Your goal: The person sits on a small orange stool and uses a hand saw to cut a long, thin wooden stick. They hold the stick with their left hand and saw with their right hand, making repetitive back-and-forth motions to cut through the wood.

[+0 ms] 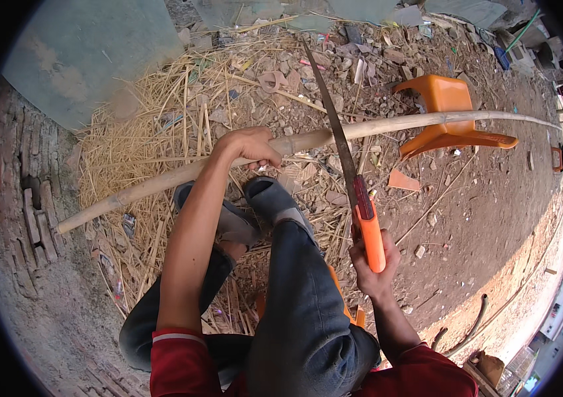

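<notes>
Two hands are at work in my view. My left hand [249,147] is closed in a full grip around a long pale pole [182,175], which runs from the near left by the brick wall [26,198] across to the far right, where it rests on a tipped orange plastic chair [450,106]. My right hand [375,268] is shut tight on the orange handle of a saw [354,192]; its dark blade slants up and away to the left and crosses the pole just right of my left hand, touching it there. Below the pole I see both feet in grey sandals [255,205] planted on the ground, knees in dark jeans bent, with red sleeves at the near edge. Straw [155,119] lies scattered thickly under the pole on the left, mixed with rubble and scraps. The dirt ground [486,218] opens out to the right, well apart from my hands.
</notes>
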